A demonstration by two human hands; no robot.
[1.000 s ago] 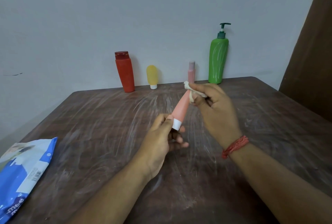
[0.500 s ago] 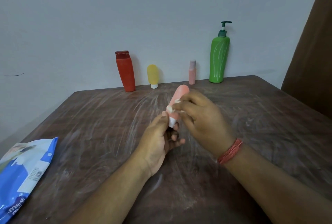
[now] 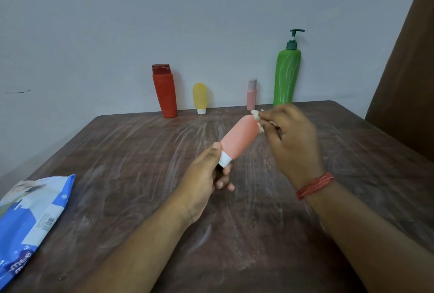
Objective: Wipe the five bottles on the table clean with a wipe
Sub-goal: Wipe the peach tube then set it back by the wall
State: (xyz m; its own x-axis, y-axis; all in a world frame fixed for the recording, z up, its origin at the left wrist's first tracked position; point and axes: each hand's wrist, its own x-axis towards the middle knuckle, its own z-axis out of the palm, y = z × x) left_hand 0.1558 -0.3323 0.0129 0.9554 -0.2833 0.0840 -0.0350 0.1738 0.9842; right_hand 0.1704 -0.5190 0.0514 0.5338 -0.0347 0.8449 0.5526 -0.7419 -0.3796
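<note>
1. The left hand pinched the white cap of the soft peach plastic bottle and held it up over the scratched brown wooden table, likely so every side could be reached.
2. The right hand had its fingers curled round a small crumpled white wipe, pressed on the bottle's round far end.
3. The bottle looked smooth and tilted.

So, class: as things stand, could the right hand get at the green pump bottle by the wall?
Probably yes: the green pump bottle stands just beyond the right hand with nothing between, though that hand holds the wipe.
</note>
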